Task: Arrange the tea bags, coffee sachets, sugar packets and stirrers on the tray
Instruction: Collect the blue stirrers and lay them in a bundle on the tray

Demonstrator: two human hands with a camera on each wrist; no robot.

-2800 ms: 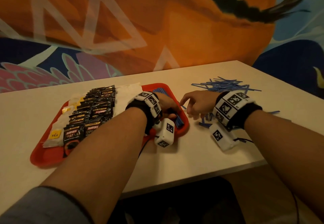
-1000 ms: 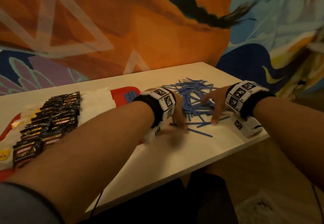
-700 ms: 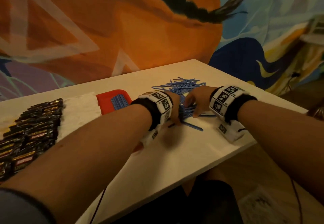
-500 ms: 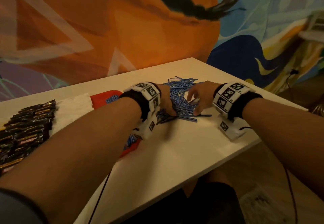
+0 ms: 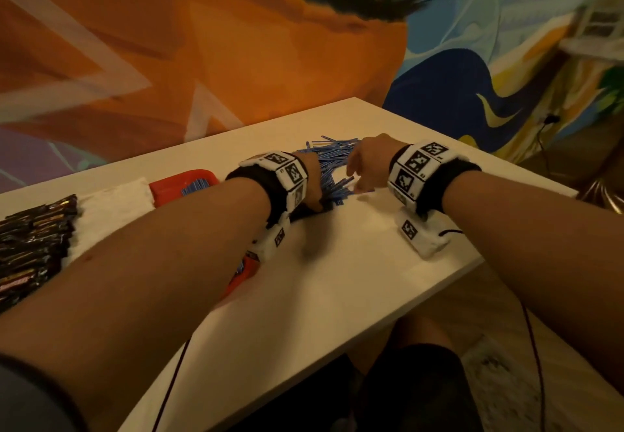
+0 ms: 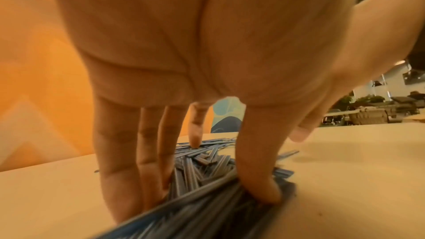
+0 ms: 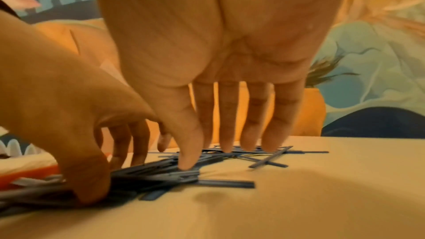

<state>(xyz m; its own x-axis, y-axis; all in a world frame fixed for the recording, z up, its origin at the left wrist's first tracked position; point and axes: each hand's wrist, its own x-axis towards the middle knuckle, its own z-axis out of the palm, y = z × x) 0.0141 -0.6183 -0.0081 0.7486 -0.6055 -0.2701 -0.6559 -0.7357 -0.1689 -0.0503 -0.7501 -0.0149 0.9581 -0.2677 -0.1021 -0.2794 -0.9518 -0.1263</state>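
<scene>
Left hand pinches a bundle of blue stirrers on the table beside the red tray; right hand, fingers straight, should sweep strays inward, keeping them parallel

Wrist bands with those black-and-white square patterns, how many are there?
2. One wrist band is on the left arm, just behind the left hand; the other wrist band is on the right arm, behind the right hand. Both hands are at the blue stirrers.

Blue stirrers; red tray; white table; seemingly black sachets; orange-blue mural
</scene>
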